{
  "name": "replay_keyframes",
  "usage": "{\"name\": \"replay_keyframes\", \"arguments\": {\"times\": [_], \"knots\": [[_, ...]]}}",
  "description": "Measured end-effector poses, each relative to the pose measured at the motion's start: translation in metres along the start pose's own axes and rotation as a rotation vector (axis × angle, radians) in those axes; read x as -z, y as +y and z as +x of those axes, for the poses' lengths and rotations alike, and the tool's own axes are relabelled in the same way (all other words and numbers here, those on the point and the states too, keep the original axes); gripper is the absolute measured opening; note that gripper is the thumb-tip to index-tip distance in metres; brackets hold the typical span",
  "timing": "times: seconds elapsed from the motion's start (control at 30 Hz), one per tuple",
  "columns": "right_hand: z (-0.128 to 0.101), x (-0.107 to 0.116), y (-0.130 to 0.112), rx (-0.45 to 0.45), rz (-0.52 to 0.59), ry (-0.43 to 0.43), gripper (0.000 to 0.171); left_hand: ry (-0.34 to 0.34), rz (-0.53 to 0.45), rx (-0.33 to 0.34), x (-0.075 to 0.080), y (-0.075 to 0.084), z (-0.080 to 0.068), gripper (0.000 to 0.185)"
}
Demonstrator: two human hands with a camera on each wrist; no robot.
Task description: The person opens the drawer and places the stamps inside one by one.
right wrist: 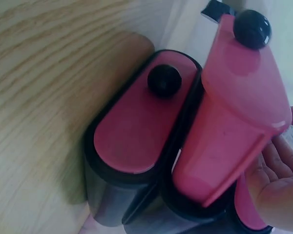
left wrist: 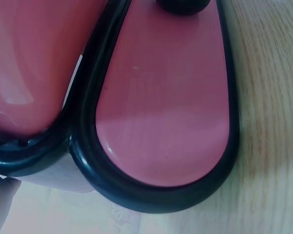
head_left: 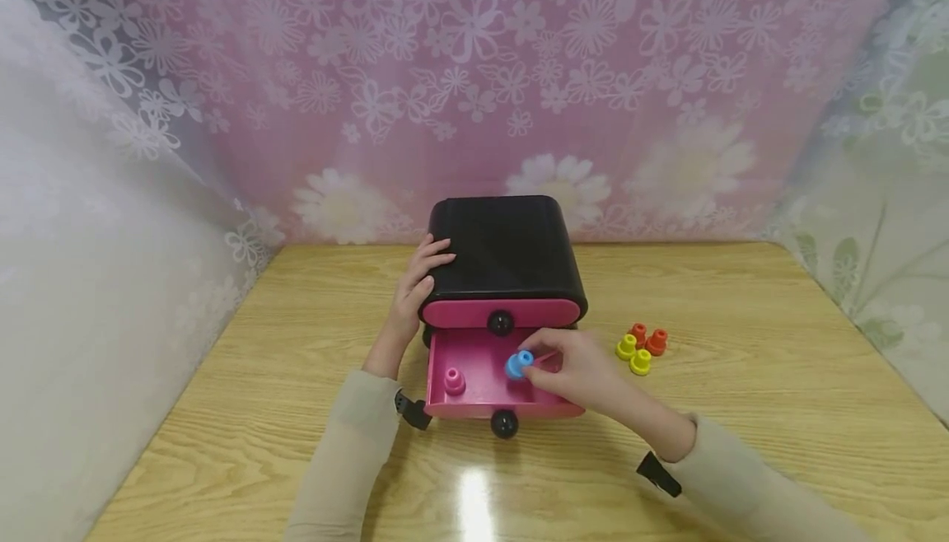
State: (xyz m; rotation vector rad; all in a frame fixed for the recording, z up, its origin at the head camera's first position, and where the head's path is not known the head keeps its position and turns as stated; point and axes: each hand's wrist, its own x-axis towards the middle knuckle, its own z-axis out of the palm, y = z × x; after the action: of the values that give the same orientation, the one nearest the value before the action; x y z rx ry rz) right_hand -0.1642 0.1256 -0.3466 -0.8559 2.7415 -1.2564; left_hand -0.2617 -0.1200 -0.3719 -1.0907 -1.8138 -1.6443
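A black drawer cabinet [head_left: 504, 245] with pink drawers stands on the table. Its middle drawer [head_left: 482, 398] is pulled out, and a pink stacking peg [head_left: 455, 381] stands inside at the front left. My left hand [head_left: 417, 285] rests against the cabinet's left side, fingers reaching onto the top. Over the open drawer, my right hand [head_left: 582, 367] pinches a blue stacking peg [head_left: 519, 365] between thumb and fingers. In the right wrist view that hand [right wrist: 278, 180] is beside the drawer, its fingertips hidden by the drawer wall.
To the cabinet's right, two red pegs [head_left: 656, 342] and two yellow pegs [head_left: 640, 362] stand close together on the wooden table [head_left: 741, 410]. The top drawer [head_left: 460, 313] and bottom drawer [right wrist: 136, 131] are closed, each with a black knob. A flowered curtain [head_left: 474, 97] hangs behind the table.
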Motion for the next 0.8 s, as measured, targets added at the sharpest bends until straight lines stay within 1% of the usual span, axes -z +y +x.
{"name": "replay_keyframes", "arguments": {"times": [0.1,0.3,0.4,0.67,0.8], "knots": [[0.001,-0.005,-0.002,0.014,-0.008,-0.021,0.015,-0.003,-0.002,0.005,0.0,0.0,0.0,0.044],[0.003,-0.011,-0.006,0.07,-0.015,-0.028,0.016,-0.002,-0.002,0.001,0.0,0.001,0.0,0.044],[0.004,-0.014,-0.007,0.085,-0.022,-0.034,0.016,-0.003,-0.002,0.003,0.0,0.0,-0.001,0.044],[0.005,-0.02,-0.007,0.082,-0.077,-0.059,0.018,-0.004,-0.009,0.013,0.0,0.0,-0.001,0.044],[0.004,-0.023,-0.007,0.081,-0.101,-0.053,0.017,-0.005,-0.014,0.011,0.0,0.0,-0.001,0.044]]}}
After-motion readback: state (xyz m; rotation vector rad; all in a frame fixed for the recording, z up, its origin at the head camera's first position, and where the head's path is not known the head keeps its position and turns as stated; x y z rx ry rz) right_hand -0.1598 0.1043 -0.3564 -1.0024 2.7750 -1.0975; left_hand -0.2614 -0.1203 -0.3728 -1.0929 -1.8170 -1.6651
